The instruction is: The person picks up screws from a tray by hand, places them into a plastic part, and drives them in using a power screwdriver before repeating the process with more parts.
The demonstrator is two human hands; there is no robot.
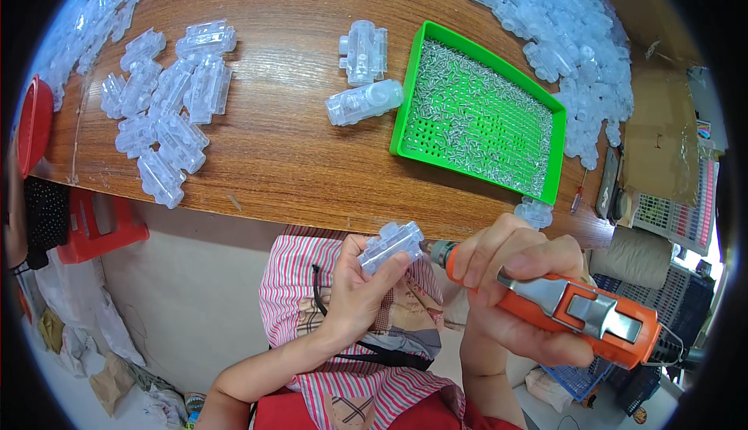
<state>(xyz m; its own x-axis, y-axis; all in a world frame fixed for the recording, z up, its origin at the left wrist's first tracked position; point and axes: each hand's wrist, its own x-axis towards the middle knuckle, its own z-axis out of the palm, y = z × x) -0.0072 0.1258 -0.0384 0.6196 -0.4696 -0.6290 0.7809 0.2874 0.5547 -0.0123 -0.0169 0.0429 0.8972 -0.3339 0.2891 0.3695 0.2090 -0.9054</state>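
My left hand (359, 283) grips a clear plastic housing (391, 247) between thumb and fingers, just off the table's front edge. In my right hand (510, 282) is an orange electric screwdriver (576, 312) with a metal lever, its fingers wrapped round the body. The driver's tip points left at the right end of the housing; whether it touches a screw there is too small to tell. Beyond my hands stands a green tray (474, 167) of small silvery screws (475, 103). Two more clear housings, one upright (364, 52) and one tilted (365, 103), lie left of it.
Several clear housings (167, 103) lie in a cluster on the wooden table (273, 149). Large heaps of clear parts fill the far left (86, 25) and far right (576, 40). A small red screwdriver (578, 196) lies at the right edge. A red stool (101, 231) stands lower left.
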